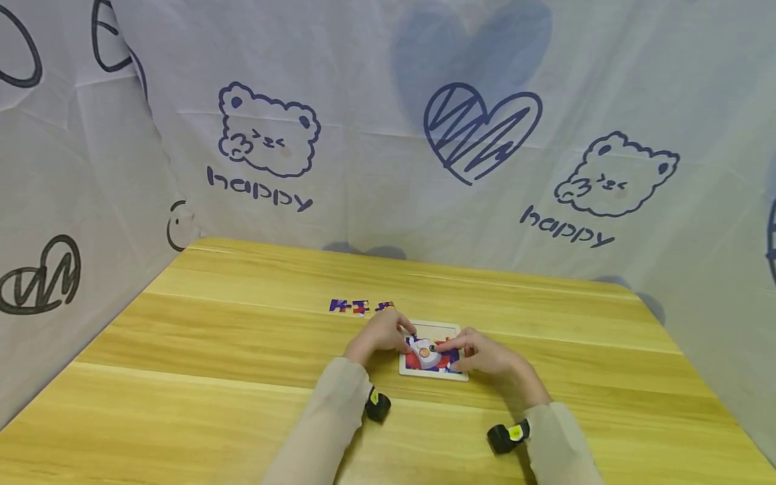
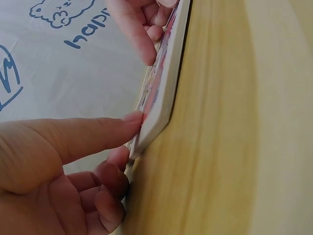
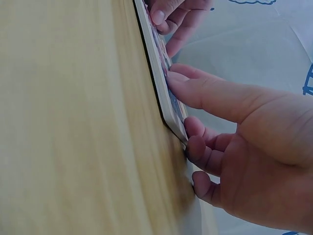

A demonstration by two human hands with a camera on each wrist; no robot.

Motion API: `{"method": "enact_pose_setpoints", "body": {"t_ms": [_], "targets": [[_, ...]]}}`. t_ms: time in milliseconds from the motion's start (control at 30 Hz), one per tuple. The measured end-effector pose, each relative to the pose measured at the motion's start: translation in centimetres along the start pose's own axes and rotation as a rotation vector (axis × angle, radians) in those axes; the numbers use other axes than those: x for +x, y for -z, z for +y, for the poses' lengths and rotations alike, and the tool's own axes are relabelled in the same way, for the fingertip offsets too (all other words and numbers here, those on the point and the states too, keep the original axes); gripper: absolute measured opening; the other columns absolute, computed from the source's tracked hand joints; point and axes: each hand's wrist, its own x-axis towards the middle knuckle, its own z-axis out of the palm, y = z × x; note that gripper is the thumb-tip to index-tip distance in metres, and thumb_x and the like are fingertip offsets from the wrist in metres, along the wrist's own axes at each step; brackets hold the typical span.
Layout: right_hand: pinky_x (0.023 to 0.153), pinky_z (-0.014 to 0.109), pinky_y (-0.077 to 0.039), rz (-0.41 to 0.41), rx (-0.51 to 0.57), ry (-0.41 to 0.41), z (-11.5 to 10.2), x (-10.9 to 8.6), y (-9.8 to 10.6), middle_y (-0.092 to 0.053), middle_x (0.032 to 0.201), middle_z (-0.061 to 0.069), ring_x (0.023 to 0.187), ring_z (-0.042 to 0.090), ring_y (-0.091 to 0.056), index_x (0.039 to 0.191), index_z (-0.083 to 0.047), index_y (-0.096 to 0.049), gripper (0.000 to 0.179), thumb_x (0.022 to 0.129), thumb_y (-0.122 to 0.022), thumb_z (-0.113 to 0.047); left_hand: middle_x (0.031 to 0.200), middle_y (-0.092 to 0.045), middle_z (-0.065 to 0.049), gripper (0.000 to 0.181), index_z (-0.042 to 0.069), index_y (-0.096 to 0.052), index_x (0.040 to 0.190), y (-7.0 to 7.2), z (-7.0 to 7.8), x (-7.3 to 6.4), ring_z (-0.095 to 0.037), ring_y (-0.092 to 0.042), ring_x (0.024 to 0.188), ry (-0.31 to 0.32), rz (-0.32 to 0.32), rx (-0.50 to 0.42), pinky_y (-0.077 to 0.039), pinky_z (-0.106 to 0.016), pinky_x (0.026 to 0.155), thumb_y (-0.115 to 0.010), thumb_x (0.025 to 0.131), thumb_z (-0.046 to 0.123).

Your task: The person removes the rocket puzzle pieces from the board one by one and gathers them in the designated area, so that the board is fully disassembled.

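Note:
A small jigsaw puzzle (image 1: 429, 361) in a white-rimmed tray (image 1: 433, 377) lies on the table, its picture in red, white and purple. Pieces fill the lower part; bare backing shows along the top. My left hand (image 1: 383, 331) is at the tray's left side, thumb on the picture near the rim, as the left wrist view shows. From the right, my right hand (image 1: 485, 353) reaches over the tray; its forefinger and thumb (image 3: 195, 90) touch the pieces, while other fingers rest at the side edge. Whether either hand pinches a single piece is not visible.
Several loose jigsaw pieces (image 1: 360, 307) lie in a row beyond my left hand, the rightmost partly behind it. The wooden table (image 1: 212, 364) ends at the back against a white cloth (image 1: 364, 155) with drawings. Each wrist carries a black camera (image 1: 378, 406).

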Motion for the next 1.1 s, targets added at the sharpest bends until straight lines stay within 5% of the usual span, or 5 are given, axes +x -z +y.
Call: {"method": "enact_pose_setpoints", "body": {"t_ms": [367,933,1100], "targets": [[0.064,0.031,-0.03,-0.01,-0.033,0.033,-0.1,0.1,-0.2,-0.04,0.09,0.01,0.077,0.022,-0.034,0.118,-0.005,-0.059,0.037,0.081,-0.061,-0.002,0.083,-0.057,-0.006,0.028,0.003,-0.068,0.095,-0.1,0.4,-0.1,-0.016,-0.047,0.069,-0.004,0.01,0.021,-0.041,-0.026,0.061,-0.074,0.068,-0.001],[0.062,0.031,-0.029,-0.025,-0.047,0.016,-0.1,0.0,-0.2,-0.036,0.09,0.01,0.075,0.021,-0.033,0.12,-0.006,-0.057,0.038,0.083,-0.06,-0.004,0.076,-0.051,-0.007,0.028,0.004,-0.057,0.09,0.0,-0.2,0.3,-0.017,-0.046,0.066,-0.044,-0.019,-0.093,-0.041,-0.025,0.056,-0.071,0.068,-0.007],[0.062,0.031,-0.029,-0.016,-0.052,0.006,-0.4,-0.1,-0.2,-0.036,0.089,0.011,0.075,0.021,-0.033,0.12,-0.007,-0.057,0.037,0.083,-0.059,-0.004,0.07,-0.051,-0.006,0.02,-0.002,-0.058,0.093,0.3,-0.7,0.3,-0.015,-0.047,0.057,-0.082,-0.026,-0.2,-0.042,-0.023,0.05,-0.064,0.074,-0.009]]}}
